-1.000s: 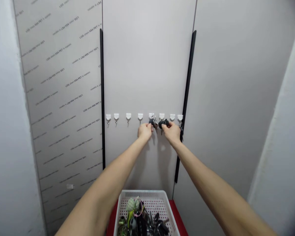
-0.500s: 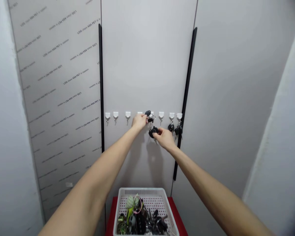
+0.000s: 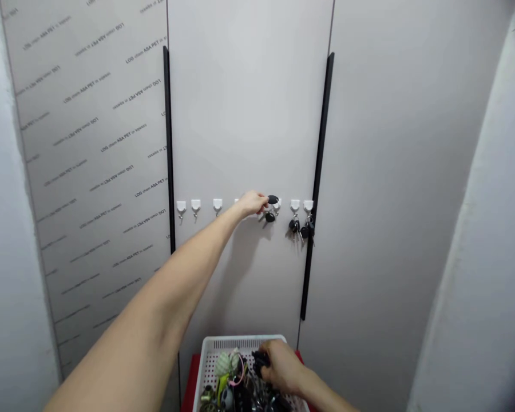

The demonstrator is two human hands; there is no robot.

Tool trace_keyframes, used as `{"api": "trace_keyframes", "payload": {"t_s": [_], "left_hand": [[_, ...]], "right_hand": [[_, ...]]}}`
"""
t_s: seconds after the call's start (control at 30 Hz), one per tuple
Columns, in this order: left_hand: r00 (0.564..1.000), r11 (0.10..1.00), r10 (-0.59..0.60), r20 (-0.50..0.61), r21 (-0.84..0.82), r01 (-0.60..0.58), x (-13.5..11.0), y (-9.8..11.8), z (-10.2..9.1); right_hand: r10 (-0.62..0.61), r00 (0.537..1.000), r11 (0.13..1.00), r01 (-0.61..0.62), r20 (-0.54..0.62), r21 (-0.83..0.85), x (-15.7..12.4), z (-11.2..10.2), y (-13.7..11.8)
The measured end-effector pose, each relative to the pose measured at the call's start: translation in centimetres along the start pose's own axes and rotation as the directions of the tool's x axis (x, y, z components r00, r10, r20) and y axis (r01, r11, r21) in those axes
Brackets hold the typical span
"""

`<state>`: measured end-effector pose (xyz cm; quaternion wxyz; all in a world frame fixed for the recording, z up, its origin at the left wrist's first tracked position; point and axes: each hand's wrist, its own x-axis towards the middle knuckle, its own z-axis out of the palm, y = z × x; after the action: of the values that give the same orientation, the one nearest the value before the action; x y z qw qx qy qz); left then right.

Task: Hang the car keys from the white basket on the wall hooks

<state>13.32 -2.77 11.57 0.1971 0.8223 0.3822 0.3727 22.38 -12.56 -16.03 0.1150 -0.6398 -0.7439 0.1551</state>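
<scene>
Left hand [image 3: 254,202] high, pinching — right hand [image 3: 281,366] low, seemingly closed.

Two hands [image 3: 254,202], one basket [image 3: 232,344]

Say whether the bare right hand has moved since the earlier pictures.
Yes: the right hand has gone down from the white wall hooks to the white rectangular perforated basket.

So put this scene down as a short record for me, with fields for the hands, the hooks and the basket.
Left hand: pinching a black key fob at a hook
Right hand: low over the basket, holding black keys
Hooks: white, in a row on a pale panel
Two rightmost hooks: dark key bunches hanging
Basket: white, perforated, heaped with assorted items
Under basket: red surface
</scene>
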Motion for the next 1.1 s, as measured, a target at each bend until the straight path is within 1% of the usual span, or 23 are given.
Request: {"api": "trace_keyframes", "payload": {"t_s": [0.1,0.17,0.2,0.23,0.27,0.3,0.33,0.37,0.4,0.43,0.47,0.5,0.53,0.57,0.6,0.67,0.73,0.77,0.93,1.0,1.1], "left_hand": [[0.986,0.996,0.078,0.150,0.025,-0.083,-1.2,0.3,0.7],[0.962,0.991,0.098,0.254,0.065,-0.118,-2.6,-0.3,1.3],[0.948,0.988,0.098,0.304,0.085,-0.129,-3.5,-0.9,1.7],[0.934,0.985,0.092,0.345,0.104,-0.135,-4.6,-1.6,2.1],[0.920,0.983,0.086,0.381,0.115,-0.140,-5.8,-2.3,2.5],[0.910,0.983,0.075,0.408,0.124,-0.136,-7.1,-3.2,3.0],[0.900,0.981,0.067,0.432,0.136,-0.138,-8.5,-4.1,3.6],[0.889,0.977,0.064,0.453,0.154,-0.149,-9.9,-5.0,4.2],[0.882,0.971,0.057,0.467,0.181,-0.158,-11.3,-5.9,4.9],[0.875,0.960,0.033,0.483,0.227,-0.161,-12.6,-6.8,5.7],[0.868,0.945,0.010,0.496,0.280,-0.171,-13.8,-7.6,6.5],[0.861,0.928,-0.018,0.508,0.330,-0.175,-14.9,-8.4,7.4],[0.854,0.908,-0.042,0.518,0.376,-0.183,-15.9,-9.1,8.2],[0.848,0.887,-0.056,0.526,0.416,-0.199,-16.7,-9.7,9.0],[0.843,0.866,-0.069,0.533,0.452,-0.215,-17.3,-10.1,9.7],[0.838,0.827,-0.085,0.539,0.508,-0.243,-18.4,-10.8,10.9],[0.836,0.802,-0.089,0.541,0.536,-0.262,-19.1,-11.2,11.8],[0.837,0.797,-0.083,0.541,0.540,-0.270,-19.4,-11.3,12.2],[0.851,0.789,-0.046,0.523,0.541,-0.290,-20.7,-11.7,13.3],[0.854,0.789,-0.041,0.519,0.542,-0.291,-20.9,-11.9,13.5],[0.865,0.791,-0.038,0.500,0.544,-0.280,-21.1,-12.1,13.5]], "right_hand": [[-0.005,0.999,0.998,0.003,-0.046,-0.061,-0.6,1.2,0.3],[0.004,0.999,0.998,-0.007,-0.048,-0.062,-0.6,1.4,0.5],[0.000,0.999,0.999,-0.002,-0.050,-0.045,-0.5,1.0,0.8],[-0.010,0.998,1.000,0.009,-0.064,-0.014,-0.3,0.3,1.1],[-0.017,0.995,1.000,0.019,-0.101,0.024,0.0,-0.9,1.5],[-0.019,0.986,0.997,0.031,-0.168,0.068,0.3,-2.6,1.9],[-0.005,0.963,0.993,0.036,-0.268,0.111,0.7,-4.6,2.4],[0.043,0.914,0.990,0.015,-0.404,0.139,1.1,-7.0,2.8],[0.093,0.819,0.986,0.002,-0.566,0.165,1.4,-9.5,3.0],[0.132,0.708,0.981,0.005,-0.694,0.192,1.7,-12.0,3.2],[0.175,0.588,0.977,-0.003,-0.789,0.214,2.1,-14.3,3.1],[0.205,0.502,0.973,-0.015,-0.840,0.229,2.3,-16.4,2.9],[0.224,0.453,0.971,-0.025,-0.863,0.239,2.6,-18.0,2.6],[0.237,0.430,0.969,-0.046,-0.871,0.241,2.9,-19.2,2.1],[0.243,0.421,0.969,-0.070,-0.874,0.236,3.1,-20.0,1.6],[0.255,0.404,0.967,-0.124,-0.878,0.224,3.6,-20.5,0.8],[0.270,0.377,0.961,-0.159,-0.886,0.226,4.0,-20.0,0.2],[0.279,0.371,0.958,-0.168,-0.886,0.231,4.3,-19.6,0.0],[0.277,0.404,0.959,-0.169,-0.872,0.226,5.5,-18.2,0.2],[0.263,0.407,0.964,-0.154,-0.875,0.218,5.8,-18.1,0.4],[0.232,0.412,0.972,-0.135,-0.881,0.192,5.7,-18.6,0.7]]}}
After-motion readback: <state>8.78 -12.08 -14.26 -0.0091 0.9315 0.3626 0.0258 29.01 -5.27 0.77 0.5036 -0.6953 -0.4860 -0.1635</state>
